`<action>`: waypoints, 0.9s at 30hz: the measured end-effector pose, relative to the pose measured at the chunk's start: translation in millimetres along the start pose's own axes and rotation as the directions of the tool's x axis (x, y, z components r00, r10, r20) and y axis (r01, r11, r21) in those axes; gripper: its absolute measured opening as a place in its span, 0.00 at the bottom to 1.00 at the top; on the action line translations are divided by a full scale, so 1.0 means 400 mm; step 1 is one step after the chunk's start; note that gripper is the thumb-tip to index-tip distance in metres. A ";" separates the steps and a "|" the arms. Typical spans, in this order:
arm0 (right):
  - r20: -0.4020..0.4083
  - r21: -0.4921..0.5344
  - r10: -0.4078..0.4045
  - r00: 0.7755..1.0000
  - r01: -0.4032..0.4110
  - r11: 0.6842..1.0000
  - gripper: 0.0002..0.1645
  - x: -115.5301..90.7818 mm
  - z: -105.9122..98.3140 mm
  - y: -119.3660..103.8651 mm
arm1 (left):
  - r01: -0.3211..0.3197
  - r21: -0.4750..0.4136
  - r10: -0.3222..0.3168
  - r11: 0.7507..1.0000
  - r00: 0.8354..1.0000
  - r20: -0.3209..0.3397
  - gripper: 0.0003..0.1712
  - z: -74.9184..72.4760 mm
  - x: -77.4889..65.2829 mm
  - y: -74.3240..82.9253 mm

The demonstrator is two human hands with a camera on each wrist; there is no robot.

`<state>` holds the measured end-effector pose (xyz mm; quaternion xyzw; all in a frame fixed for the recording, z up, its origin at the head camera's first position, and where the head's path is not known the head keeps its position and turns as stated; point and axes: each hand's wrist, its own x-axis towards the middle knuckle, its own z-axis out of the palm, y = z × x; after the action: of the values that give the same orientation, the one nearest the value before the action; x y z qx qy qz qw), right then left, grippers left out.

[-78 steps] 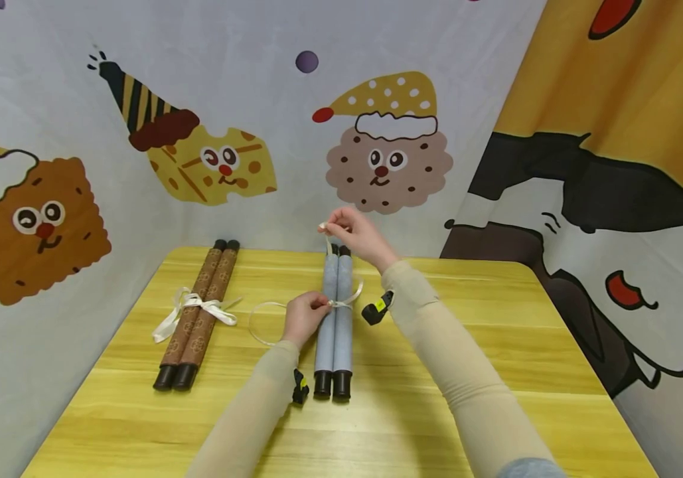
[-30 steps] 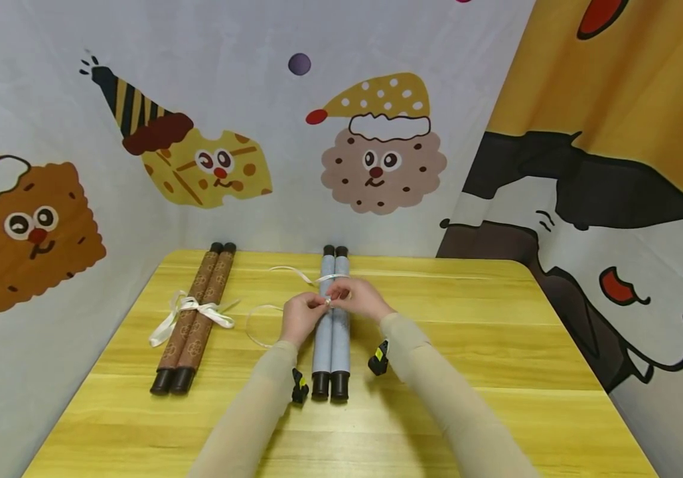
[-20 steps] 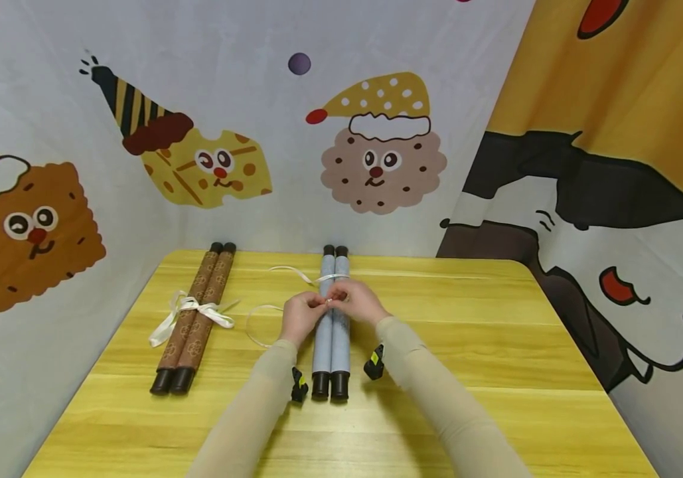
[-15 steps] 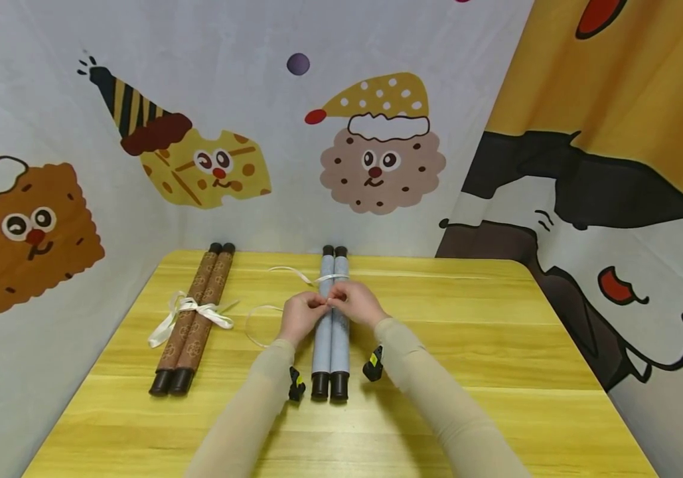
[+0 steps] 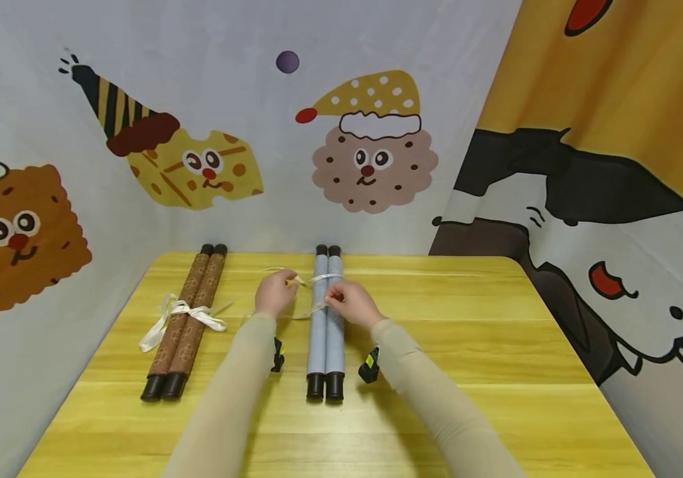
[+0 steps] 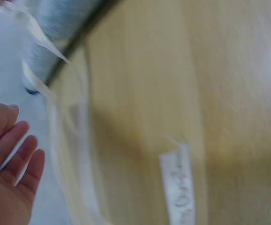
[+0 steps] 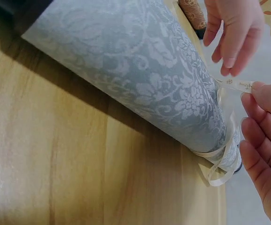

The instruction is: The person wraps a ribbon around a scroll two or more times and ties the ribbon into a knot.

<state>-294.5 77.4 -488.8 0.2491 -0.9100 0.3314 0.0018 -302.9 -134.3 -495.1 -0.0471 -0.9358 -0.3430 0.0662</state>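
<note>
A light blue patterned scroll (image 5: 317, 345), rolled from both ends into two side-by-side rolls with dark end knobs, lies lengthwise at mid-table. A narrow cream ribbon (image 7: 229, 140) loops round its far part, with loose lengths trailing left. My right hand (image 5: 354, 303), over the rolls, pinches a printed stretch of this ribbon between thumb and forefinger, clearest in the right wrist view. My left hand (image 5: 275, 293) hovers just left of the scroll. In the left wrist view its fingers (image 6: 28, 168) are loosely spread and hold nothing; ribbon strands hang close beside them.
A brown patterned scroll (image 5: 188, 332), tied with a white ribbon bow (image 5: 188, 310), lies to the left on the wooden table (image 5: 437, 372). Behind the table's far edge hangs a cartoon-printed cloth (image 5: 245, 40).
Both hands met at the ribbon over the blue scroll; my left hand has since let go and moved left and slightly away. My right hand came down from the far end earlier and stays on the ribbon.
</note>
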 end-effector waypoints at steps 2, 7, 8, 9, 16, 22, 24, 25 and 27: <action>0.003 0.001 -0.002 1.000 0.002 1.000 0.05 0.000 0.002 -0.002 | -0.012 0.062 0.011 0.998 1.000 0.023 0.20 0.006 0.006 -0.012; -0.002 0.011 -0.008 1.000 0.008 1.000 0.05 0.000 0.005 -0.007 | -0.121 0.156 0.100 0.980 0.986 0.134 0.24 0.035 0.017 -0.028; -0.003 0.014 -0.009 1.000 0.009 1.000 0.05 -0.001 0.004 -0.007 | -0.139 0.163 0.114 0.977 0.981 0.156 0.23 0.042 0.018 -0.028; -0.004 0.017 -0.011 1.000 0.011 1.000 0.05 -0.002 0.004 -0.007 | -0.160 0.176 0.129 0.971 0.976 0.176 0.22 0.048 0.019 -0.026; 0.006 0.030 -0.005 1.000 0.005 1.000 0.05 -0.006 0.003 -0.005 | -0.180 0.298 0.135 0.937 0.977 0.166 0.13 0.068 0.015 -0.008; 0.013 0.039 0.011 1.000 -0.011 0.999 0.05 -0.007 0.000 -0.007 | -0.141 0.349 0.106 0.926 0.987 0.117 0.03 0.072 0.010 -0.004; 0.015 0.042 0.014 1.000 -0.015 0.999 0.04 -0.008 0.001 -0.005 | -0.124 0.335 0.095 0.934 0.990 0.103 0.00 0.075 0.008 -0.007; 0.015 0.042 0.015 1.000 -0.016 0.999 0.04 -0.008 0.002 -0.003 | -0.112 0.321 0.086 0.940 0.992 0.094 0.02 0.075 0.006 -0.006; 0.018 0.043 0.013 1.000 -0.014 0.999 0.04 -0.009 0.002 0.000 | -0.088 0.294 0.067 0.952 0.995 0.079 0.05 0.072 0.003 -0.006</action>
<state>-291.4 78.4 -490.0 0.2458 -0.9043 0.3488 -0.0141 -306.9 -117.2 -518.2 -0.0850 -0.9758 -0.1940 0.0540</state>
